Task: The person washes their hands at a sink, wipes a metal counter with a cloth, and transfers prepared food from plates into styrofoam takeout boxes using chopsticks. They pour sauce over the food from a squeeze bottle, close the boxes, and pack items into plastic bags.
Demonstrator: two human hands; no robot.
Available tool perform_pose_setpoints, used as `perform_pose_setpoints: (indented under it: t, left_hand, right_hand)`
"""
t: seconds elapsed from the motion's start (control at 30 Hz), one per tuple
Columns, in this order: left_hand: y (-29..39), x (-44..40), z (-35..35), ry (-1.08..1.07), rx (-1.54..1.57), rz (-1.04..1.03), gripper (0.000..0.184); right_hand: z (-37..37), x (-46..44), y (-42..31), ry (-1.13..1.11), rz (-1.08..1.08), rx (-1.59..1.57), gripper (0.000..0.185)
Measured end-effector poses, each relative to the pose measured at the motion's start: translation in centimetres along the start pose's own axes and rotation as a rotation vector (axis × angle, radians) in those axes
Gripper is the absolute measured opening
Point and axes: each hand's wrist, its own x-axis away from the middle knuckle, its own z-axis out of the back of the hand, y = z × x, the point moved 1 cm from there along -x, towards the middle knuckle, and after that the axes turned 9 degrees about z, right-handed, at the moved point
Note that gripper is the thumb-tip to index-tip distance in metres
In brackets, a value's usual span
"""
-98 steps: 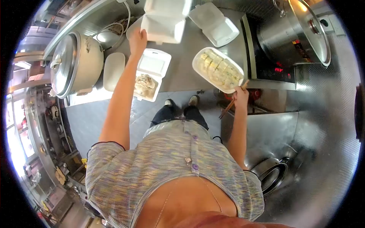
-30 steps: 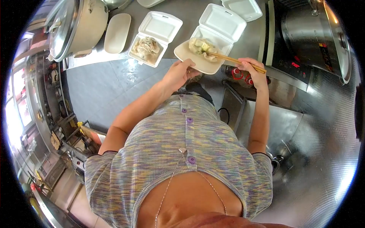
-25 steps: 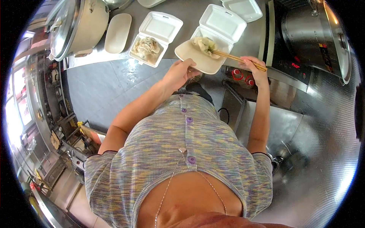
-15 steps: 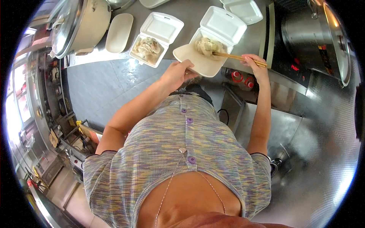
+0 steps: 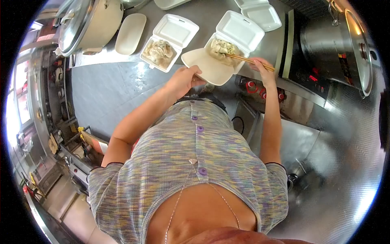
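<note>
In my left hand (image 5: 185,81) is a cream-coloured oblong plate (image 5: 207,67), gripped by its near left edge. The plate tilts over the front of an open white foam takeaway box (image 5: 241,30). Pale dumplings (image 5: 221,49) lie at the plate's far end and in the box; where one lot stops is hard to tell. Wooden chopsticks (image 5: 245,59) are held in my right hand (image 5: 263,71), their tips against the dumplings. Just left stands a second open foam box (image 5: 175,30) with dumplings (image 5: 158,53) in it.
Another oblong plate (image 5: 130,34) lies on the steel counter beside a large lidded pot (image 5: 101,24). At the upper right are another open foam box (image 5: 266,18) and a steel pot (image 5: 325,40) on a black cooktop (image 5: 298,67) with red digits.
The plate has shifted slightly left and down. My right hand and the chopsticks have moved left, and the dumplings have spread out from their bunched heap at the box.
</note>
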Motion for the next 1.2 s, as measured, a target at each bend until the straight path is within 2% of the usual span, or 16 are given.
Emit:
perform_pose_setpoints:
  t: [0.17,0.27,0.37,0.47,0.57,0.7,0.8,0.93,1.13,1.2]
  left_hand:
    - [0.0,1.6,1.0,0.049,-0.005,-0.023,0.028]
    - [0.2,1.8,1.4,0.06,-0.003,-0.028,0.028]
    - [0.8,2.1,1.0,0.043,-0.01,-0.044,0.028]
    - [1.5,2.4,0.7,0.034,-0.019,-0.047,0.029]
    - [1.9,2.5,1.2,0.046,-0.018,-0.053,0.03]
    - [2.2,3.4,2.9,0.115,-0.07,-0.011,0.037]
    - [3.0,4.7,4.0,0.099,-0.096,-0.071,0.038]
    - [4.0,6.2,5.0,0.141,-0.078,-0.148,0.039]
    - [5.7,7.1,7.0,0.205,0.036,-0.266,0.04]
    - [6.1,7.4,7.6,0.22,0.069,-0.297,0.041]
  right_hand:
    - [0.2,0.6,0.5,-0.006,-0.012,0.048,0.022]
    - [0.7,1.4,-4.4,0.005,0.079,0.184,0.022]
    - [1.0,2.2,-7.4,0.014,0.161,0.145,0.022]
    - [-1.2,2.2,-6.4,-0.098,0.105,0.209,0.022]
    - [-0.9,1.4,-1.9,-0.072,0.033,0.07,0.022]
    - [0.2,1.5,0.2,0.04,-0.03,0.025,0.02]
    - [1.2,1.5,0.0,0.112,-0.022,0.048,0.022]
    - [1.8,1.5,-3.8,0.029,0.071,0.041,0.022]
    - [0.1,0.1,-0.6,0.039,0.053,0.062,0.024]
    - [0.5,0.2,-1.8,0.066,0.011,0.093,0.023]
